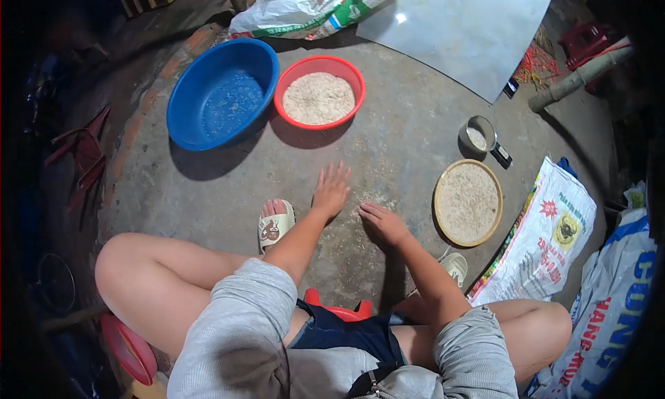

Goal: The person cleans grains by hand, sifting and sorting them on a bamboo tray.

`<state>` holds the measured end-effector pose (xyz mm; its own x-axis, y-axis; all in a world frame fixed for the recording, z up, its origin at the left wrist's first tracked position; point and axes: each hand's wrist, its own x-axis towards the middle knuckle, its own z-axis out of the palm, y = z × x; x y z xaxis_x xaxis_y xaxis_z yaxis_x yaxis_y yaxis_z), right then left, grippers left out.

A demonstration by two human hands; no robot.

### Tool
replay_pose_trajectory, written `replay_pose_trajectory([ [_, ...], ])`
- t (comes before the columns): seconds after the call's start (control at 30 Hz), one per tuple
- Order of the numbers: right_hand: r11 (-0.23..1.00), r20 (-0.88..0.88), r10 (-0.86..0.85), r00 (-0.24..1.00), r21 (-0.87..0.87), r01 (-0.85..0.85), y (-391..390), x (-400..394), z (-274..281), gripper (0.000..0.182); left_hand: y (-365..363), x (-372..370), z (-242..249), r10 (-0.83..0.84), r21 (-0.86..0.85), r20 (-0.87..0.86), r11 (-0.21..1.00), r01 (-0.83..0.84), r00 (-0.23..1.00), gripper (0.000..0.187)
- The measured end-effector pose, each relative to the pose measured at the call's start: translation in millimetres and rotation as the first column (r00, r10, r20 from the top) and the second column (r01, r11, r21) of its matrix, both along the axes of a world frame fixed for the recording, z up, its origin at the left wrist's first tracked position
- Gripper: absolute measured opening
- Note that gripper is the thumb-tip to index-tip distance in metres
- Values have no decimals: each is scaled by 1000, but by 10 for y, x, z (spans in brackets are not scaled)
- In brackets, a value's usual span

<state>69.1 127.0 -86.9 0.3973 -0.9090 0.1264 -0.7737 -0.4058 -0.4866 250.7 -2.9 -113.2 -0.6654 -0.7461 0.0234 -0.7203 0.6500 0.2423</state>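
Observation:
My left hand (332,190) is low over the concrete floor (277,170), its fingers spread and pointing away from me, with nothing in it. Closer to me on the right, my right hand (385,223) reaches inward with fingers stretched out, right at a thin scatter of pale grains (353,236). Beyond the left hand stands a red basin (320,127) heaped with pale grain (318,98). Beside it sits a large blue basin (197,111) with a few bits on its bottom. To the right of my right hand lies a round rimmed tray (436,205) of speckled grain.
A handled metal pot (490,130) with some grain stands past the tray. Printed sacks (547,240) lie at right. A pale flat sheet (457,32) and a plastic bag (305,18) are at the back. A bamboo pole (582,77) juts in at right.

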Motion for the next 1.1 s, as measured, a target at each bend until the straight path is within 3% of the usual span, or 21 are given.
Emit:
replay_pose_trajectory([
  [0.17,998,-111,-16,994,-68,8,333,-321,-28,42,-41,5,157,-10,190,50,982,0,999,60],
  [0.23,994,-187,-109,976,-34,105,428,-356,-68,44,-45,22,143,-41,257,41,966,29,998,62],
  [0.47,964,-58,-265,963,-27,263,290,-214,-88,25,31,-58,127,14,169,29,985,-19,999,59],
  [0.57,928,15,-365,931,-75,365,68,-108,-17,17,65,-279,125,158,197,-70,970,-141,985,53],
  [0.6,860,148,-496,856,-53,507,-74,-7,83,16,90,-400,197,350,484,-289,857,-180,891,50],
  [0.63,776,272,-605,748,-8,630,-225,101,188,15,113,-514,257,567,728,-414,676,-114,712,47],
  [0.67,766,375,-603,704,28,642,-383,210,300,13,122,-651,297,573,729,-414,674,-119,708,47],
  [0.7,755,471,-601,646,69,653,-524,296,390,12,107,-803,343,845,936,-350,337,106,403,46],
  [0.73,753,468,-605,644,72,654,-620,338,427,12,80,-884,453,989,900,-84,22,435,125,45],
  [0.77,765,410,-596,690,29,644,-705,363,472,13,2,-887,555,978,740,113,-200,642,174,41],
  [0.87,813,371,-511,775,-84,576,-863,344,634,18,-280,-854,444,977,682,19,-168,712,212,39],
  [0.9,838,389,-436,812,-152,523,-879,335,680,22,-445,-817,209,963,641,43,-230,733,264,35],
  [0.97,822,347,-452,822,-195,535,-846,299,721,26,-891,-692,-436,878,121,5,-476,871,479,33],
  [1.0,807,305,-464,832,-243,539,-804,262,714,30,-959,-711,44,960,414,170,-275,868,223,31],
  [1.03,825,251,-478,842,-201,528,-744,179,620,39,-1037,-726,614,969,691,237,-113,714,-76,30],
  [1.07,816,241,-504,830,-181,548,-678,81,521,39,-1254,-626,641,994,409,7,100,907,-112,30],
  [1.1,840,193,-480,856,-178,512,-589,-23,419,39,-1414,-595,872,981,632,25,135,763,-195,31],
])
